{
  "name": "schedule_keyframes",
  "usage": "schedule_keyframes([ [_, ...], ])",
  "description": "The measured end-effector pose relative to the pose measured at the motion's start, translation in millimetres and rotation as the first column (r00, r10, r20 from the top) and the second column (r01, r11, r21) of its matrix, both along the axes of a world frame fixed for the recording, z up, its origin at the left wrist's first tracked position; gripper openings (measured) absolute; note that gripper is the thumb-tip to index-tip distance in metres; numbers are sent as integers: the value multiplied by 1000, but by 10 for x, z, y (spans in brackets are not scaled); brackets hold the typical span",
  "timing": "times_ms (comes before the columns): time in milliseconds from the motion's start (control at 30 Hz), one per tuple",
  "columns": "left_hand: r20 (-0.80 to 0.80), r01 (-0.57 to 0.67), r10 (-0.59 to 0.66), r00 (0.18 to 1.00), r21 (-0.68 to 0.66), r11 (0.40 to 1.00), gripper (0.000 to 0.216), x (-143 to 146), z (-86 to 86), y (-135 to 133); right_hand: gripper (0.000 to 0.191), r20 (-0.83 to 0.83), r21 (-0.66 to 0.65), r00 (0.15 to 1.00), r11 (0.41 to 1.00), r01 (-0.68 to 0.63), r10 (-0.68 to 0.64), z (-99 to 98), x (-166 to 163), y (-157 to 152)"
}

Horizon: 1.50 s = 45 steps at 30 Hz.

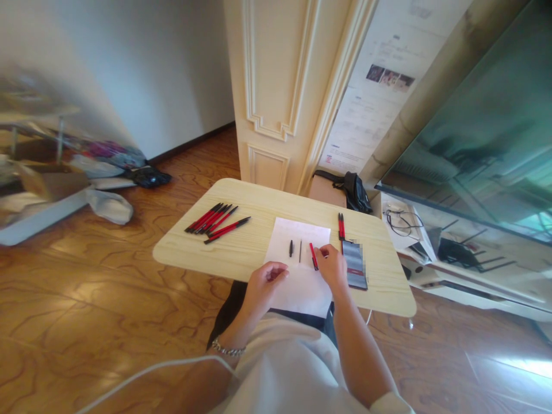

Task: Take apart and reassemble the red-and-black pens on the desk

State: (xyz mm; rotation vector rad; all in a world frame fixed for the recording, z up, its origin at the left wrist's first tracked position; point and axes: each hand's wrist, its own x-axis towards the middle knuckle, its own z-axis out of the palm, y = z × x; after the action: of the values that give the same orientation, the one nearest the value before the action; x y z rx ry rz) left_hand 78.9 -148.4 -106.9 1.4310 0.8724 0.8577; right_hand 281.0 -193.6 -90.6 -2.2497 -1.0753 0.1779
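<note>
On a sheet of white paper (302, 293) lie a short black pen tip section (291, 248), a thin dark pen refill (301, 251) and a red pen barrel (313, 256) with a black end. My right hand (333, 265) is at the barrel's right side, its fingers drawn together; a small pale bit shows at the fingertips, too small to name. My left hand (268, 283) hovers over the paper's left edge, fingers loosely curved and apart from the thumb, holding nothing visible.
Several red and black pens (215, 221) lie on the left of the small wooden table (241, 259). Two more pens (341, 226) lie above a phone (354, 265) at right. A black bag (356, 192) sits behind the table. A white cable (164, 363) crosses my left arm.
</note>
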Motion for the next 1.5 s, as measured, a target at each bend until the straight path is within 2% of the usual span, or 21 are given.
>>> schedule_keyframes([
  [133,36,6,-5,999,-35,999,26,-60,16,16,40,-74,99,993,990,101,-93,-36,-35,-263],
  [300,25,10,-9,1000,-35,999,27,-127,62,45,46,-144,216,982,964,154,-125,-186,-104,-563],
  [533,31,-10,12,999,-54,998,31,-128,17,49,49,-130,229,982,960,161,-133,-304,-141,-636],
  [633,30,-37,40,999,-115,993,33,-111,-24,46,48,-117,196,988,972,126,-104,-311,-129,-635],
  [767,39,-34,38,998,-100,994,31,-95,-75,49,46,-84,127,992,987,103,-93,-225,-52,-550],
  [933,-1,-22,22,1000,-92,995,30,-75,-34,43,32,20,-56,999,998,-35,37,-53,64,-170],
  [1067,-23,-37,36,999,-55,998,30,-58,43,17,30,48,-221,996,974,-59,71,-37,108,142],
  [1167,-33,-11,9,999,-61,998,31,-63,77,-2,26,44,-265,996,962,-61,76,-49,133,243],
  [1267,-51,-6,3,999,-54,999,33,-75,118,-16,26,-15,-169,997,982,-82,80,0,143,229],
  [1367,-31,18,-19,999,-39,999,37,-65,195,-30,27,-194,28,964,983,-180,182,101,63,139],
  [1500,51,88,-83,995,-98,991,44,23,270,-63,31,-442,261,790,903,-340,425,195,-264,-34],
])
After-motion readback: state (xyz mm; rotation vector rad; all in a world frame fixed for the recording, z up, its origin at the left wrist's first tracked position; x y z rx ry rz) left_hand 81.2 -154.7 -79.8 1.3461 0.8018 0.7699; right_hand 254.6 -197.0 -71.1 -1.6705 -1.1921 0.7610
